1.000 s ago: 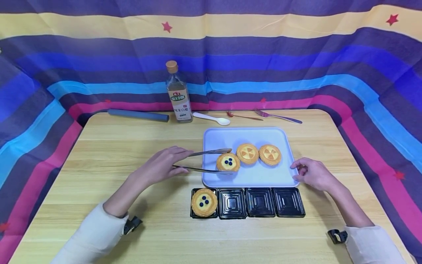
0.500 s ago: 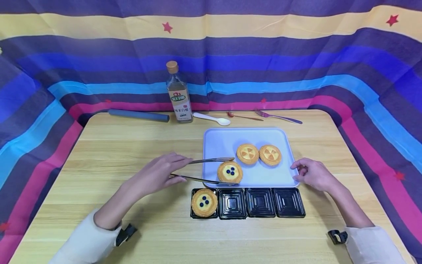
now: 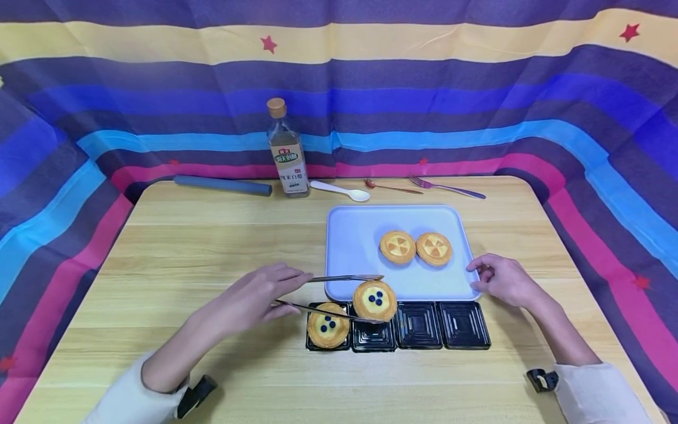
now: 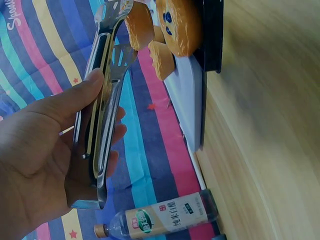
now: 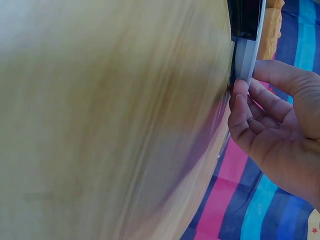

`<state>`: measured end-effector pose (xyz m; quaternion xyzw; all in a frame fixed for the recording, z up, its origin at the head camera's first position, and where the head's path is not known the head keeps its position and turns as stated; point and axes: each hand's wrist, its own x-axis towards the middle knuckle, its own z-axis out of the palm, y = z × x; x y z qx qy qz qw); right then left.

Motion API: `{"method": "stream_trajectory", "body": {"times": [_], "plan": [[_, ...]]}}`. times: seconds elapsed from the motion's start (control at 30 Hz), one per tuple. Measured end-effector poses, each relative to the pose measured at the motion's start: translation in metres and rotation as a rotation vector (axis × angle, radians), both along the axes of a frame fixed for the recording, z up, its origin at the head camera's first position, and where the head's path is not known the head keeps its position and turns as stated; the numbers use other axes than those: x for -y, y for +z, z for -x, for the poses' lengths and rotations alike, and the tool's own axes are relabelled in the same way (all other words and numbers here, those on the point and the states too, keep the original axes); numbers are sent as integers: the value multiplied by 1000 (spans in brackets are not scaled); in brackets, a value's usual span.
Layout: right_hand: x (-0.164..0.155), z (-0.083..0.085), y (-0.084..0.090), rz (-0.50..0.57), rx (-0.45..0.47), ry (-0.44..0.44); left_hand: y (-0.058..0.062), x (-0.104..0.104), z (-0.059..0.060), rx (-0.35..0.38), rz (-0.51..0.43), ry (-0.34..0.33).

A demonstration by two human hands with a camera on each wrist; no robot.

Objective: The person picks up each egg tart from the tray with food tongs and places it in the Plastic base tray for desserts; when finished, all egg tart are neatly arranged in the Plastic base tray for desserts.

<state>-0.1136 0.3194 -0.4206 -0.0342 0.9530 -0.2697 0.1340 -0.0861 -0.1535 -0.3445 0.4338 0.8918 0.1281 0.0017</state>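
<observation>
My left hand (image 3: 259,297) grips metal tongs (image 4: 102,115), thumb on one side and fingers on the other. Between the tong arms hangs a tart (image 3: 374,297) topped with three blueberries, above the second black square container (image 3: 373,340) and the tray's front edge. Another blueberry tart (image 3: 324,338) sits in the leftmost black container, partly behind a tong arm. My right hand (image 3: 505,282) pinches the right rim of the pale blue tray (image 3: 349,227); the right wrist view has the thumb on top. Two tarts with a wedge pattern, one left (image 3: 398,247) and one right (image 3: 434,249), lie on the tray.
Two more black containers, the third (image 3: 418,325) and fourth (image 3: 464,325), continue the row along the tray's front. Along the table's back edge are a grey-blue rod (image 3: 222,185), a labelled bottle (image 3: 288,159), a white spoon (image 3: 344,190), a small copper-coloured spoon (image 3: 394,187) and a fork (image 3: 447,187).
The tongs in my left hand have carried the blueberry tart from the tray toward me and slightly right, over the second container. The right hand and tray have stayed put.
</observation>
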Motion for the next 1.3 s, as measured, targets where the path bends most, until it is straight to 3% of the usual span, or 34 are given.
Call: {"method": "stream_trajectory", "body": {"times": [0.57,1.3], "plan": [[1,2,1,-8,-3,9,-7,0,-18,4,21,-33],[-1,1,-1,-16,-16,12,-13,-6,-20,-34,61,-37]]}}
